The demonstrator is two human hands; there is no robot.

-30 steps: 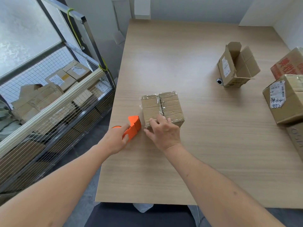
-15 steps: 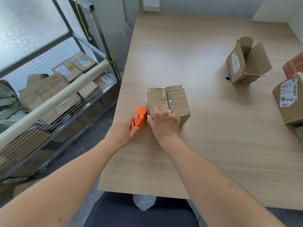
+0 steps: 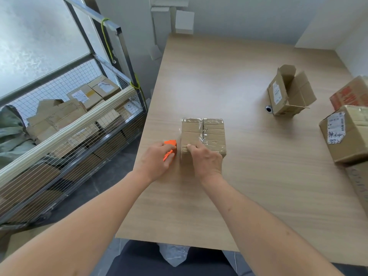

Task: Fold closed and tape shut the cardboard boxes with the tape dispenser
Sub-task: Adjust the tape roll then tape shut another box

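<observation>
Our two bare hands work over the pale wood-grain bench [image 3: 249,186], which spreads out ahead of and around both of them. Out past our left hand, off the bench's edge, stands the grey wire-mesh metal cart [image 3: 59,136], piled with flat brown cartons. Far to the side of our right hand sits the large brown cardboard box with a white shipping label [image 3: 348,134], with a red-printed cardboard carton [image 3: 352,92] just beyond it. Ahead of our right hand and well apart from it lies the open brown cardboard box with raised flaps [image 3: 288,94], tipped on its side, with a small dark round object [image 3: 268,109] just beside it that we cannot make out. Directly under and ahead of our right hand is the small closed brown cardboard box [image 3: 205,134], its top seam covered with clear tape and its flaps folded shut. Our right hand [image 3: 207,162] rests on the near edge of that small box, with the fingers [image 3: 192,147] curled and pressing on its top. Our left hand [image 3: 157,161] grips the orange plastic tape dispenser [image 3: 170,149], fingers wrapped round it, holding it just beside the small box's left side; we cannot tell whether the two touch.
</observation>
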